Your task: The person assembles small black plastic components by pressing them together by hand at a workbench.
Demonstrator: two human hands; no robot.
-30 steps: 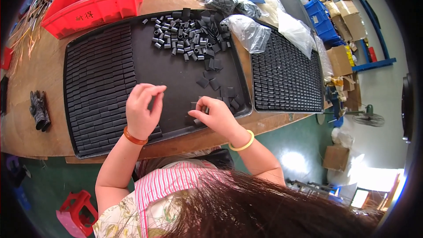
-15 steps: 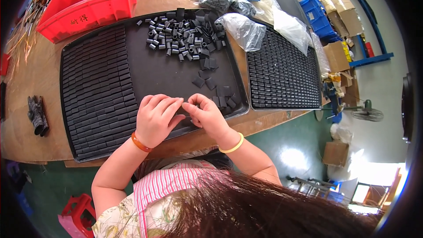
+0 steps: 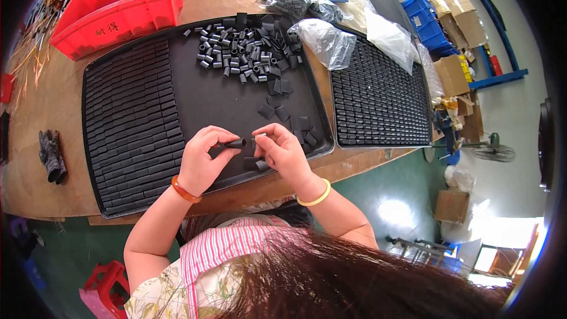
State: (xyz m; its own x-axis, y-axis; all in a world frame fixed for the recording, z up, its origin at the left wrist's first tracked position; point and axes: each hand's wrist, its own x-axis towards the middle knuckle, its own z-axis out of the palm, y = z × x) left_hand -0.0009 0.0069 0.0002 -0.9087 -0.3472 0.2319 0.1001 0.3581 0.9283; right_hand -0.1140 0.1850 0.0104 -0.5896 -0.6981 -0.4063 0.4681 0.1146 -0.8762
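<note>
The table (image 3: 35,165) is wooden, and on it a big black tray (image 3: 236,106) lies in front of me, with a second tray (image 3: 378,100) touching its right edge. A red bin (image 3: 124,12) stands at the far left corner of the table, and clear bags (image 3: 331,41) lie across the far edges of both trays. The left part of my tray is filled with neat rows (image 3: 136,124) of dark pieces; a loose pile of tubes (image 3: 248,47) sits at its far edge, and flat squares (image 3: 283,112) are scattered toward its near right corner. Over the near edge of the tray, my left hand (image 3: 204,162) is closed on a small black tube (image 3: 236,143), pinched by fingertips. My right hand (image 3: 283,153) is also curled; it seems to pinch something small at the end of the tube, but I cannot tell what. I think the tube is light, stiff and a little smooth, so it is best gripped around its middle. Nothing blocks my hands; only the squares lie just under them.
</note>
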